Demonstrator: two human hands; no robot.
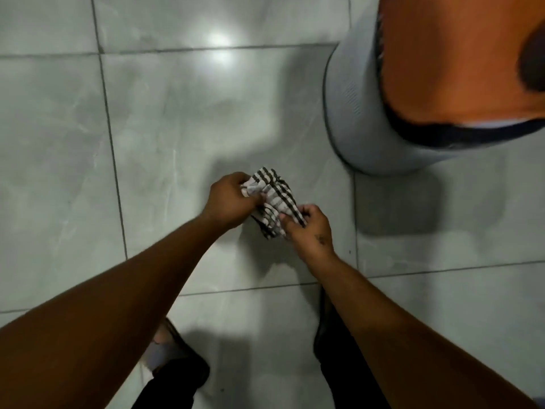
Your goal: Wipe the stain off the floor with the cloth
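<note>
While both arms reach forward, I note left hand clenched on checked cloth, right hand pinching its near end, cloth bunched between them above grey tiled floor, round orange-topped stool beyond right hand.

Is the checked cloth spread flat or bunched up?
Bunched up: the cloth is crumpled between the left hand and right hand, above the floor.

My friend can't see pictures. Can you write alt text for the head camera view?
Both hands, left hand and right hand, hold a bunched checked cloth above a grey tiled floor. A round grey bin stands at upper right.
</note>
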